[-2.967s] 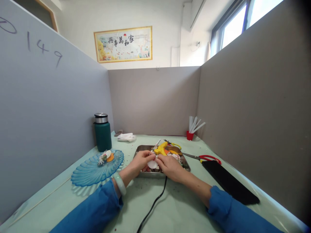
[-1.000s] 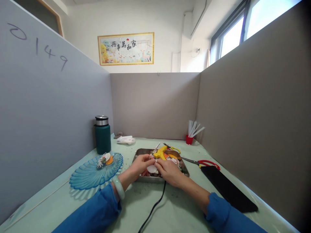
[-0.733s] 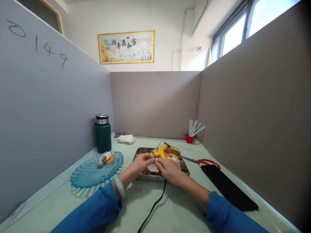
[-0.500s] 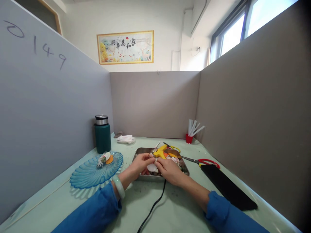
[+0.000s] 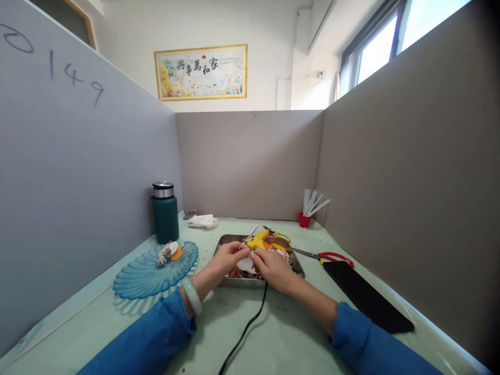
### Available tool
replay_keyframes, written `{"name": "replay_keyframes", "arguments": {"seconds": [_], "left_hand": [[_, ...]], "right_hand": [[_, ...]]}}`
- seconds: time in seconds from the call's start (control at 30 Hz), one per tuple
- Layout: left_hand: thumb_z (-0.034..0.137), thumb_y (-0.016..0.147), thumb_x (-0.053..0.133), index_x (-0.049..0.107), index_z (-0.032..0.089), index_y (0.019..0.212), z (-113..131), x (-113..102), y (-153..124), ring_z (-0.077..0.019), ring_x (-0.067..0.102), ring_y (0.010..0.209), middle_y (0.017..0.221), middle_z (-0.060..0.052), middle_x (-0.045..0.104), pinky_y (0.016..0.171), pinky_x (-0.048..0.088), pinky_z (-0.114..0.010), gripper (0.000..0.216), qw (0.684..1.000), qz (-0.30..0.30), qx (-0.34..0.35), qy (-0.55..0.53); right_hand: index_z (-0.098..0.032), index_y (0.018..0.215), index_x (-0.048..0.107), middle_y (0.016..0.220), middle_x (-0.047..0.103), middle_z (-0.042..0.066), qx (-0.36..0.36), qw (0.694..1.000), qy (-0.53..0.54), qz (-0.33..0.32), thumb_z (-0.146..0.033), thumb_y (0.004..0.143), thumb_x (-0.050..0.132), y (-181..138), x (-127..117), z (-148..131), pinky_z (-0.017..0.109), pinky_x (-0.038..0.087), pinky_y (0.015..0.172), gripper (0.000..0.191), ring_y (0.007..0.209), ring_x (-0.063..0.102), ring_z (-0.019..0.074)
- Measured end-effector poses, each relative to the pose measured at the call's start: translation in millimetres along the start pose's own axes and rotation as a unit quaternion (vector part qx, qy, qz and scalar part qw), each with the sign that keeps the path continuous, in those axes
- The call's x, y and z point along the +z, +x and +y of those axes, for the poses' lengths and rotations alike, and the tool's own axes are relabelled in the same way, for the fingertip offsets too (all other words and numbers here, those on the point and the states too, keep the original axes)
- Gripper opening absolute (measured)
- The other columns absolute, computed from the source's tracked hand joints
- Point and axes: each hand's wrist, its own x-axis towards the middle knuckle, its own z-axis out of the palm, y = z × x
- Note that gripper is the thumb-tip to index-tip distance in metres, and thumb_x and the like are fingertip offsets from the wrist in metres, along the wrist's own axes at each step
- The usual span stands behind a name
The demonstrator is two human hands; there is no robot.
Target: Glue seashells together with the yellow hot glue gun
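Observation:
Over a metal tray [image 5: 242, 283], my left hand [image 5: 229, 259] and my right hand [image 5: 273, 266] meet with fingertips pinched close together. Whatever small item sits between them is too tiny and too covered to name. Beneath the hands, the tray holds shells and other small pieces, among them a white round disc [image 5: 245, 264]. A yellow glue gun [image 5: 259, 240] lies across the tray behind my fingers, and a black cord [image 5: 250, 325] runs from the tray toward me.
To the left, a blue scalloped glass plate [image 5: 144, 278] carries a small cluster of shells [image 5: 170, 253]; a green bottle [image 5: 164, 216] stands behind it. Right of the tray lie red-handled scissors [image 5: 336, 257] and a black flat object [image 5: 367, 297]. Glue sticks stand in a red cup [image 5: 304, 221]. Grey panels enclose the table.
The view has tilted slightly. Both hands stay pinched together over the tray, with only small finger movement.

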Motion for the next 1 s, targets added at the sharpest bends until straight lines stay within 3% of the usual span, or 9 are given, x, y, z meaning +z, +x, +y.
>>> {"name": "replay_keyframes", "arguments": {"seconds": [0.47, 1.0], "left_hand": [[0.047, 0.069, 0.060, 0.050, 0.015, 0.075, -0.3, -2.9, -1.2, -0.0022, 0.034, 0.026, 0.049, 0.007, 0.050, 0.031, 0.031, -0.016, 0.034, 0.999, -0.030, 0.001, -0.027], [0.046, 0.073, 0.057, 0.054, 0.013, 0.086, -6.1, -2.4, 3.2, -0.0038, 0.044, 0.032, 0.063, 0.001, 0.057, 0.034, 0.032, -0.016, 0.036, 0.999, -0.032, 0.034, -0.018]], "right_hand": [[-0.017, 0.069, 0.055, 0.065, 0.058, 0.000, -0.004, 1.000, 0.007, -0.011, -0.036, 0.092, 0.032, 0.2, -0.4, 0.8, 0.022, 0.028, 0.055, 0.038, 0.060, 0.048, 0.0107], [-0.017, 0.067, 0.050, 0.064, 0.055, -0.001, 0.019, 0.999, 0.013, 0.027, -0.037, 0.091, 0.033, 1.8, 0.8, 0.9, 0.023, 0.025, 0.055, 0.036, 0.060, 0.046, 0.0107]]}}
